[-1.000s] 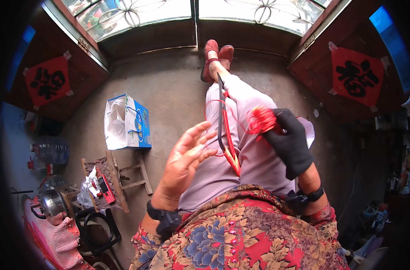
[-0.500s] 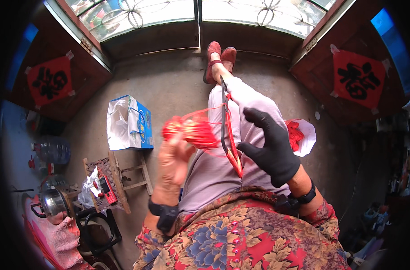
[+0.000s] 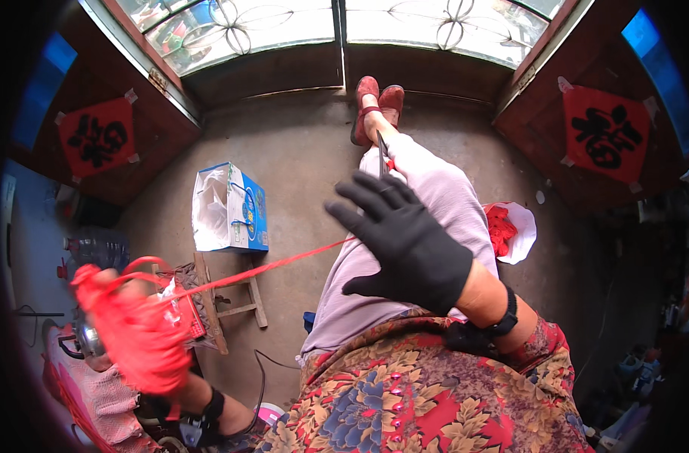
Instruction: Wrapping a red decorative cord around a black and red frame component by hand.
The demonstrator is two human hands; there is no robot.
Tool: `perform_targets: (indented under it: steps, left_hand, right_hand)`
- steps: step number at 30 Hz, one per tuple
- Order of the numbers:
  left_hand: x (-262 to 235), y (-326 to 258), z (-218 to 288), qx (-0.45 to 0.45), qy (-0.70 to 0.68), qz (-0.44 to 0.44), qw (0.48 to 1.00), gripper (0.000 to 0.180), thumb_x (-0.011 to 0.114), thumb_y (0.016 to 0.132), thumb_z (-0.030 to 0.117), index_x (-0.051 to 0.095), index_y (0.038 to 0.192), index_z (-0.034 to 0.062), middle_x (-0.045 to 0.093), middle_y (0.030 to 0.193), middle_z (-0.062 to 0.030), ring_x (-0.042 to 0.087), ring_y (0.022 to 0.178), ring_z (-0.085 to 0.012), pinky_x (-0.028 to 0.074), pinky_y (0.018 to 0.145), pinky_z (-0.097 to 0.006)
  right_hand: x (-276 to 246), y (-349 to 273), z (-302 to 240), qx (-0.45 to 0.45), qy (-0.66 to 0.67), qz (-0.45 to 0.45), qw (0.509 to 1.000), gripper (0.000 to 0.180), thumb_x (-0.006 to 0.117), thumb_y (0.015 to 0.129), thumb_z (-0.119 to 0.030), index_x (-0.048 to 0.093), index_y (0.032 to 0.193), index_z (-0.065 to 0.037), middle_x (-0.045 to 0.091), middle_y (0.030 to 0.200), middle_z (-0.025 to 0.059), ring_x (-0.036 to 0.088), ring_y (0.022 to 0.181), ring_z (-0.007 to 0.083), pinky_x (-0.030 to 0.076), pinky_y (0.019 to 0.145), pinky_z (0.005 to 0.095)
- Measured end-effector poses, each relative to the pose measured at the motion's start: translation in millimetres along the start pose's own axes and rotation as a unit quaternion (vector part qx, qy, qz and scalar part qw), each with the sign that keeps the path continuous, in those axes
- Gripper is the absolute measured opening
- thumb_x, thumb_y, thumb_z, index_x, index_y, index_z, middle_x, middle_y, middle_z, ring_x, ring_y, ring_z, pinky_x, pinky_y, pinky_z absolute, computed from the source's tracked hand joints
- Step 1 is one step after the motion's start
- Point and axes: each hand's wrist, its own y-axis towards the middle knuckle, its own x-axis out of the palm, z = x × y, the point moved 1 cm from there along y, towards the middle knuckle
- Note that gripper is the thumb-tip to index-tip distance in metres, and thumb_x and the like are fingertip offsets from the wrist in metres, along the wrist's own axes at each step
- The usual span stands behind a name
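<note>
Out at the left, my left hand (image 3: 136,288) is closed on a large bundle of red cord (image 3: 144,343), both smeared by motion. One red strand (image 3: 284,265) runs taut from the bundle across to my lap and passes behind my right hand. My right hand (image 3: 416,253), in a black glove, hovers over my thighs with its fingers stretched and thumb apart, holding nothing visible. Beyond its fingertips the dark tip of a slim curved frame (image 3: 381,151) sticks out, with a bit of red beside it. The glove hides the rest of the frame.
A blue and white paper bag (image 3: 248,219) stands left of my legs, behind a small wooden stool (image 3: 246,297). White wrapping with red material (image 3: 502,229) lies to the right of my thigh. Double doors (image 3: 284,72) close off the far side.
My left hand has swung from my lap far to the left with the red cord, drawing a strand straight. My right hand has moved left, over the frame.
</note>
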Motion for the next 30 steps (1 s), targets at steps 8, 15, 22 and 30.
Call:
perform_targets:
  steps: [8, 15, 22, 30]
  left_hand:
    - [-30.3, -10.9, 9.2, 0.078, 0.142, 0.031, 0.986, 0.073, 0.064, 0.093, 0.038, 0.031, 0.145, -0.0016, 0.053, 0.109, -0.0091, 0.047, 0.101, -0.0188, 0.046, 0.089, -0.033]
    - [-45.9, 25.3, -144.0, -0.199, 0.306, 0.126, 0.923, 0.044, 0.071, 0.081, 0.006, 0.057, 0.122, -0.0002, 0.064, 0.093, -0.0020, 0.063, 0.085, -0.0112, 0.053, 0.079, -0.028]
    - [-34.8, 23.0, -240.5, -0.069, 0.572, 0.042, 0.816, 0.040, 0.081, 0.072, 0.011, 0.061, 0.104, 0.0012, 0.069, 0.085, -0.0043, 0.065, 0.078, -0.0107, 0.053, 0.074, -0.027]
    - [-55.8, 19.0, -227.1, -0.092, 0.499, 0.062, 0.860, 0.044, 0.081, 0.074, 0.008, 0.059, 0.112, 0.0013, 0.066, 0.093, -0.0013, 0.062, 0.085, -0.0089, 0.051, 0.078, -0.026]
  right_hand:
    - [-30.7, -41.8, -13.7, 0.194, 0.531, -0.172, 0.807, 0.012, 0.061, 0.093, -0.009, 0.066, 0.095, 0.001, 0.069, 0.088, 0.0089, 0.065, 0.083, 0.0166, 0.050, 0.080, 0.0269]
    - [-40.0, -95.8, -18.6, 0.308, 0.682, -0.108, 0.654, 0.028, 0.063, 0.091, -0.019, 0.067, 0.099, 0.008, 0.068, 0.096, 0.0145, 0.065, 0.093, 0.0200, 0.052, 0.085, 0.0323]
    - [-38.6, -102.6, -16.8, 0.330, 0.705, -0.067, 0.624, 0.032, 0.063, 0.090, -0.025, 0.067, 0.095, 0.006, 0.067, 0.091, 0.0125, 0.063, 0.086, 0.0180, 0.050, 0.079, 0.0299]
    - [-45.0, -103.9, -3.5, 0.305, 0.682, 0.011, 0.664, 0.033, 0.055, 0.087, -0.024, 0.061, 0.071, 0.004, 0.057, 0.061, 0.0130, 0.052, 0.058, 0.0231, 0.040, 0.058, 0.0334]
